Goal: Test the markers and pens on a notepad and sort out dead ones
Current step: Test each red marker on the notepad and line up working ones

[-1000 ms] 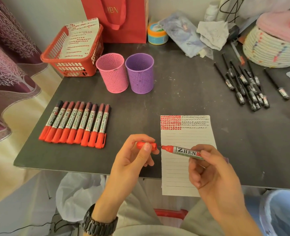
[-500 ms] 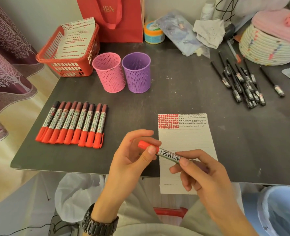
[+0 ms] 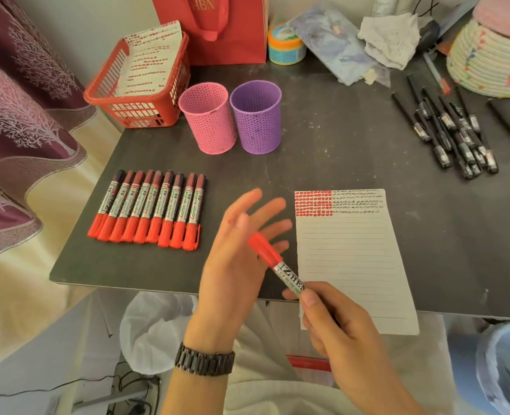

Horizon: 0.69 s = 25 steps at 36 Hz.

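Observation:
My right hand (image 3: 340, 333) grips a capped red marker (image 3: 273, 262) by its barrel, cap pointing up and left, beside the lined notepad (image 3: 355, 265). The notepad's top rows carry red and black test marks. My left hand (image 3: 241, 250) hovers just left of the marker's cap with fingers spread, holding nothing. A row of several red markers (image 3: 149, 209) lies side by side on the dark table (image 3: 352, 151) to the left. Several black pens (image 3: 451, 136) lie in a loose pile at the right.
A pink mesh cup (image 3: 207, 118) and a purple mesh cup (image 3: 256, 116) stand behind the notepad. A red basket (image 3: 138, 82) with marked sheets sits at the back left. A woven basket (image 3: 490, 61) stands at the back right. Bins (image 3: 505, 366) lie below the table's front edge.
The cap went back on the marker. My left hand then let go of the cap end and opened out. My right hand tilted the marker more upright.

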### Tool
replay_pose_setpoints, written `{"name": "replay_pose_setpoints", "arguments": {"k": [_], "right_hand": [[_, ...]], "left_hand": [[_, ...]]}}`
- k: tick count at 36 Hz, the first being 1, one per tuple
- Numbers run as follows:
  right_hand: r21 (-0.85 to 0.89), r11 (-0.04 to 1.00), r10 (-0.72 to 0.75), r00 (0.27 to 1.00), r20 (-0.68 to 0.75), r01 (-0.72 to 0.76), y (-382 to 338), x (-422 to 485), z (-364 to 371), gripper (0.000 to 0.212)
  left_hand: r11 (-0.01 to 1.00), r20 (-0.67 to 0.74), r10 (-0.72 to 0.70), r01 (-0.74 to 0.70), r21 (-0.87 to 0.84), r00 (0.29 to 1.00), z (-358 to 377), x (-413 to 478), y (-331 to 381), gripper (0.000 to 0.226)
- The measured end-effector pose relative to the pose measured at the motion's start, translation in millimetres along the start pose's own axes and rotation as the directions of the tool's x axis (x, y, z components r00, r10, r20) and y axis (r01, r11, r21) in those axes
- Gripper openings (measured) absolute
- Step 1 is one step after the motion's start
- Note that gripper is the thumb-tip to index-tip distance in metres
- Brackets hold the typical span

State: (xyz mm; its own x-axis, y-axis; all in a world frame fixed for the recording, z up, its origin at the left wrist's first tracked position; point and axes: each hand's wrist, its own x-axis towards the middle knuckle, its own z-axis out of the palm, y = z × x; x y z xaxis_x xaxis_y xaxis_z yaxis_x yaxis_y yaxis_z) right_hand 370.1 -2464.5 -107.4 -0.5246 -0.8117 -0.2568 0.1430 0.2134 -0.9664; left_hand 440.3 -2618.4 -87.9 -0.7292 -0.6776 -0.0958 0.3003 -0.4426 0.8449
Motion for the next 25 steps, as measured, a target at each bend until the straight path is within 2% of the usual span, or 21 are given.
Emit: {"name": "replay_pose_setpoints", "arguments": {"k": [2, 4, 7, 10, 16, 25], "right_hand": [[-0.017, 1.0, 0.005, 1.0, 0.003, -0.005, 1.9, -2.6, 5.7, 0.045], [-0.074, 0.997, 0.002, 1.0, -0.016, -0.003, 2.8, -5.6, 11.2, 0.047], [-0.118, 0.993, -0.007, 0.999, -0.05, 0.001, 1.1, -9.4, 20.0, 0.045], [-0.133, 0.991, -0.012, 0.993, -0.115, -0.003, -1.5, -12.6, 28.7, 0.029], [-0.083, 0.992, 0.078, 0.975, -0.209, -0.097, -3.0, -23.9, 38.0, 0.032], [0.003, 0.996, 0.087, 0.962, -0.259, -0.089, -2.9, -33.6, 37.9, 0.03]], "left_hand": [[0.981, -0.094, -0.024, 0.006, -0.195, 0.995, 1.5, 5.4, 8.0, 0.027], [0.95, -0.111, -0.03, -0.006, -0.311, 0.993, 2.2, 9.4, 16.8, 0.032], [0.923, -0.074, -0.047, 0.015, -0.384, 0.996, 7.4, 14.6, 24.2, 0.044], [0.923, -0.084, -0.061, 0.024, -0.384, 0.995, 14.5, 14.5, 21.8, 0.05], [0.931, -0.046, -0.114, 0.09, -0.353, 0.992, 20.6, 9.7, 9.2, 0.052], [0.907, 0.049, -0.155, 0.162, -0.388, 0.987, 25.6, 4.3, 2.7, 0.05]]}}
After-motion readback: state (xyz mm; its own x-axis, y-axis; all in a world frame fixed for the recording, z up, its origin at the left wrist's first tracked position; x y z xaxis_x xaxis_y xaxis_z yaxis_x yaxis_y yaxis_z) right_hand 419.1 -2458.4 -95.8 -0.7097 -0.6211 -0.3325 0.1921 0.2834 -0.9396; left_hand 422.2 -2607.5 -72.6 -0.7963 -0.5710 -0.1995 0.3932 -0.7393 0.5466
